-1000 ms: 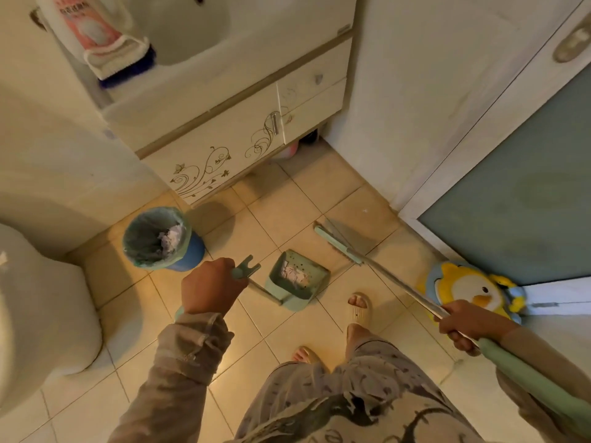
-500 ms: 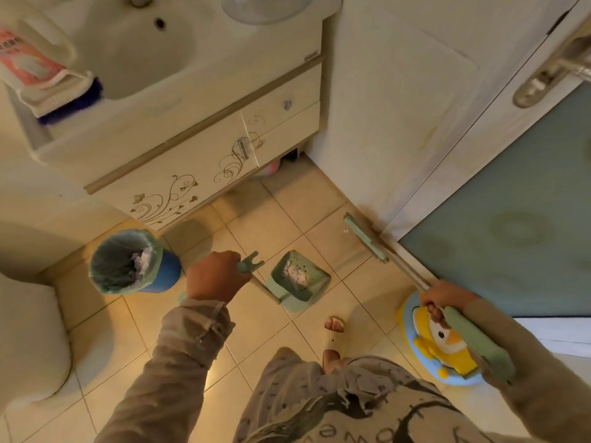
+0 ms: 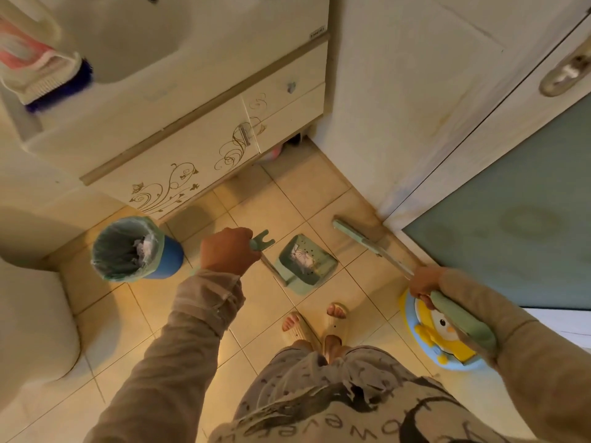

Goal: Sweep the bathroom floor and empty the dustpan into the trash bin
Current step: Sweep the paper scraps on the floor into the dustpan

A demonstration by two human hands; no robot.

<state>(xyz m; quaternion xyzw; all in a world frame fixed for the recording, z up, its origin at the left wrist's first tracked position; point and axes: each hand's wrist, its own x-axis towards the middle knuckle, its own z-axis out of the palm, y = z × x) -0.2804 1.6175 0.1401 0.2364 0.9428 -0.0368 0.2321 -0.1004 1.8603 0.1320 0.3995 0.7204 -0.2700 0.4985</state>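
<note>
Underfoot, dustpan: my pale green plastic dustpan [image 3: 305, 263] sits on the tiled floor [image 3: 265, 215] just ahead of my sandalled feet, a crumpled whitish wad of sweepings lying in its tray — small holes dot the inner wall.
Left hand: my left hand [image 3: 228, 251] is fisted around the top of the dustpan's long handle; the forked green clip end sticks out past my knuckles.
Right hand: my right hand [image 3: 423, 282] is wrapped around the broom [image 3: 377, 247], on the thin metal shaft where the thick green grip begins.
Broom head: narrow, flat, green, resting by the base of the door [image 3: 511, 203].
Trash bin: the round blue trash bin [image 3: 137, 249], lined with a thin crinkled bag, stands left of my left hand, well apart from the dustpan, paper already inside.
Surroundings: vanity cabinet [image 3: 179, 174] with scrollwork behind; yellow cartoon stool [image 3: 447, 343] beneath my right forearm.
Change: since half a second ago, both feet show together and the broom head sits closer to the door frame — the dustpan looks unmoved.
</note>
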